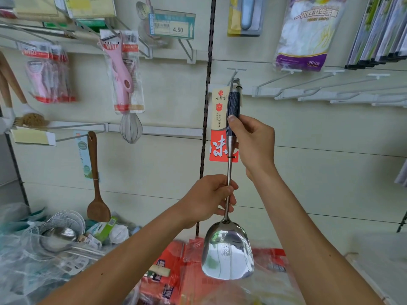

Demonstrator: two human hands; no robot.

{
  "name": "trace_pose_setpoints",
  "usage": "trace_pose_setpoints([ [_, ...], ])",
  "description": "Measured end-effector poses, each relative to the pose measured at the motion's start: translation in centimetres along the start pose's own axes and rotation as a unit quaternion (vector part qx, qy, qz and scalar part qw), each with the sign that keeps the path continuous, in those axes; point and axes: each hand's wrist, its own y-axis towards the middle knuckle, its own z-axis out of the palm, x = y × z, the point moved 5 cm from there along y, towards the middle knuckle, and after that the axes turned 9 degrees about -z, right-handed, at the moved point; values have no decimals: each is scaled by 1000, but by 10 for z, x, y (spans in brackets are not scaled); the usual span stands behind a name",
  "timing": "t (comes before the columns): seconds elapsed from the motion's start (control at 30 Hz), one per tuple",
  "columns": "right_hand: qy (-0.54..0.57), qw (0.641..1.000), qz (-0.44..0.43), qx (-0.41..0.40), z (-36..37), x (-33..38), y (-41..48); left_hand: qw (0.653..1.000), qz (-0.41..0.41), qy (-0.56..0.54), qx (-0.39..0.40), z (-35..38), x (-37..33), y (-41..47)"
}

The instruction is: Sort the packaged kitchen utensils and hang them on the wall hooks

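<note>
I hold a steel spatula upright in front of the wall, its shiny blade down and its dark blue handle up. A cream and red label card is tied to the handle. My right hand grips the handle, thumb pressed on its front. My left hand pinches the thin shaft just above the blade. The handle's top loop sits right at the tip of a white wall hook; whether the loop is on the hook I cannot tell.
More white hooks stick out to the right. On the left hang pink peelers, a whisk and a wooden spatula. Below lie steel strainers in plastic and red packages. A glove bag hangs above right.
</note>
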Motion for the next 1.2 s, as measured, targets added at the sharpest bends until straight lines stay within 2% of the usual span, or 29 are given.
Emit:
trace_pose_setpoints([
  [0.4, 0, 1000, 27, -13, -6, -17, -5, 1000, -17, 17, 15, 5, 6, 1],
  [0.83, 2, 1000, -28, 9, -3, -4, -10, 1000, 0, -9, -8, 8, 10, 3],
  [1.2, -11, 1000, 4, 8, 3, -15, -2, 1000, -2, 8, 8, -1, 10, 9],
])
